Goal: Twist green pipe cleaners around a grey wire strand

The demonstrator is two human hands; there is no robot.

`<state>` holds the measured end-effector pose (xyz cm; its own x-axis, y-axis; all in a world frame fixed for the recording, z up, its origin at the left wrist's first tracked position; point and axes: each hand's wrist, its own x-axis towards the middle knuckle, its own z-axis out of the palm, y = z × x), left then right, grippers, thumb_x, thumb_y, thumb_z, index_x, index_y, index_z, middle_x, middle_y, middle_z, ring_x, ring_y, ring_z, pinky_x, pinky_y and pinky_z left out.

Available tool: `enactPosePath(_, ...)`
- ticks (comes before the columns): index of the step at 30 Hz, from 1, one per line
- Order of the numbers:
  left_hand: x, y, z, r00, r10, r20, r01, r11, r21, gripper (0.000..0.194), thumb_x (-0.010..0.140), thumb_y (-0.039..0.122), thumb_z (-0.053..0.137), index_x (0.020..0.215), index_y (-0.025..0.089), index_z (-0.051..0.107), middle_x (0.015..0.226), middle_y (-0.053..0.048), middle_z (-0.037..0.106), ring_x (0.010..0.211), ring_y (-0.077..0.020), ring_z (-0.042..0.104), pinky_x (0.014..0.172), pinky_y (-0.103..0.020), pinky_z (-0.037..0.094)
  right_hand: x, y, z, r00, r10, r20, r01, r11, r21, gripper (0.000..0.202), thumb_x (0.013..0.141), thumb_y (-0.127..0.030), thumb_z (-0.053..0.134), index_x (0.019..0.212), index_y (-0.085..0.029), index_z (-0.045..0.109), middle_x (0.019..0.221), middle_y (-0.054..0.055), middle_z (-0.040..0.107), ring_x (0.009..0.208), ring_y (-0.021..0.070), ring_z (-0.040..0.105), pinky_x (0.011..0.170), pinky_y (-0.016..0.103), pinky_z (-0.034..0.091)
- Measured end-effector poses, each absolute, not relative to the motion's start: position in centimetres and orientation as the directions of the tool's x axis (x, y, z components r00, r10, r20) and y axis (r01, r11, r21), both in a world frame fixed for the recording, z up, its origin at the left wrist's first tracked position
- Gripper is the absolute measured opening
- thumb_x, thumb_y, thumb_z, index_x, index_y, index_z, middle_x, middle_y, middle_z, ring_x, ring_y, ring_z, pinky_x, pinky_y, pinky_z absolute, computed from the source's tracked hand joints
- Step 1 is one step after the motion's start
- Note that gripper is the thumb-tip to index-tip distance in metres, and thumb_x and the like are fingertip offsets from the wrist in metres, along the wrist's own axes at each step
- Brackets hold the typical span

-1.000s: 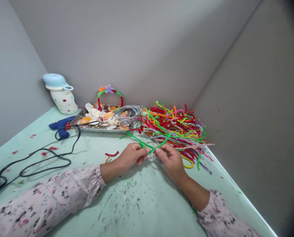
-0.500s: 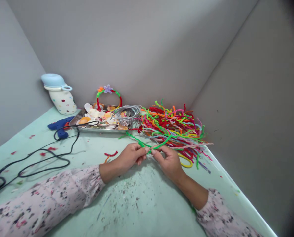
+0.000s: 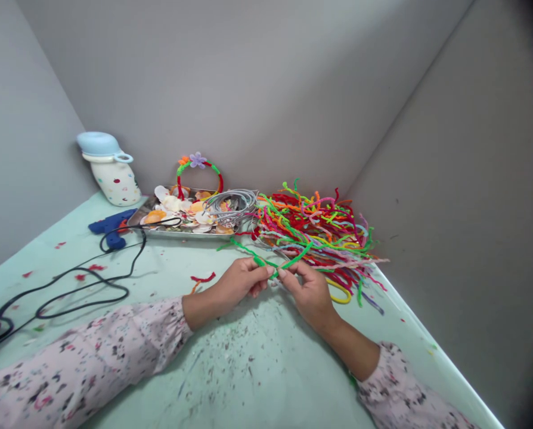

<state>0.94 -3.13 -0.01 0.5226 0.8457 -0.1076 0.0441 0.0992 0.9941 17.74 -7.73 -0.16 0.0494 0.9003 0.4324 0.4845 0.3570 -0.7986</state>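
A green pipe cleaner (image 3: 298,256) is pinched between my two hands over the middle of the table, its strands crossing at the fingertips. My left hand (image 3: 244,278) closes thumb and fingers on it from the left. From the right, my right hand (image 3: 309,293) pinches it near the crossing, with one end sticking up past the fingers. Fingers partly hide where the strands meet. Just beyond my hands lies a heap of multicoloured pipe cleaners (image 3: 320,223). A yellow loop (image 3: 341,292) shows beside my right hand.
A metal tray (image 3: 186,236) holds shells, a grey wire coil (image 3: 233,205) and an upright flower-trimmed hoop (image 3: 222,179). Left of it are a blue glue gun (image 3: 113,229) with a black cord (image 3: 87,304) and a white bottle (image 3: 114,179). Red scraps (image 3: 203,278) lie near my left hand. Grey walls enclose the table.
The view has shifted very slightly. Both hands keep their pinch on the green pipe cleaner, and its raised right end looks a little shorter and more upright.
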Motion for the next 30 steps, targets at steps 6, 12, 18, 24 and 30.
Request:
enactPosePath(6,0.79,-3.07,-0.26,0.510,0.855,-0.099,0.075,0.071,0.995,0.037,0.078,0.046,0.060,0.058,0.015,0.054,0.049,0.002,0.049,0.041,-0.0071,0.038,0.043,-0.023,0.026,17.71,-7.67,-0.26,0.036,0.900,0.435,0.492,0.362,-0.791,0.020,0.083,-0.033,0.058,0.069,-0.020,0.059,0.065,-0.002,0.060,0.063,0.0138,0.054,0.062,0.024,0.043)
enactPosePath(12,0.68,-2.95,-0.51,0.522,0.848,-0.090,0.043,0.079,0.996,0.034,0.078,0.044,0.060,0.062,0.015,0.054,0.053,0.002,0.050,0.042,-0.0065,0.039,0.043,-0.022,0.027,17.63,-7.82,0.04,-0.026,0.910,0.414,0.473,0.376,-0.796,0.013,0.084,-0.030,0.057,0.080,-0.020,0.063,0.072,0.000,0.065,0.068,0.0149,0.058,0.066,0.025,0.045)
enactPosePath(18,0.70,-2.96,-0.37,0.520,0.849,-0.092,0.041,0.083,0.996,0.035,0.079,0.045,0.059,0.064,0.014,0.054,0.054,0.002,0.050,0.042,-0.0063,0.040,0.043,-0.022,0.027,17.54,-7.84,-0.04,-0.045,0.903,0.427,0.493,0.392,-0.777,0.011,0.084,-0.028,0.057,0.083,-0.019,0.063,0.077,0.002,0.067,0.071,0.0158,0.060,0.068,0.027,0.046)
enactPosePath(24,0.69,-3.01,-0.42,0.522,0.851,-0.063,0.021,0.062,0.998,0.035,0.079,0.046,0.060,0.065,0.015,0.053,0.055,0.003,0.049,0.043,-0.0058,0.039,0.043,-0.021,0.027,17.61,-7.83,0.01,-0.070,0.908,0.413,0.514,0.388,-0.765,0.011,0.084,-0.027,0.056,0.085,-0.019,0.063,0.078,0.002,0.066,0.073,0.0163,0.060,0.070,0.027,0.046)
enactPosePath(30,0.69,-2.95,-0.63,0.532,0.845,-0.052,-0.032,0.081,0.996,0.033,0.078,0.044,0.061,0.066,0.014,0.053,0.054,0.003,0.050,0.042,-0.0051,0.039,0.042,-0.021,0.026,17.67,-7.82,-0.20,-0.094,0.897,0.432,0.530,0.413,-0.741,0.008,0.082,-0.026,0.058,0.084,-0.019,0.061,0.077,0.002,0.065,0.073,0.0155,0.059,0.070,0.027,0.046)
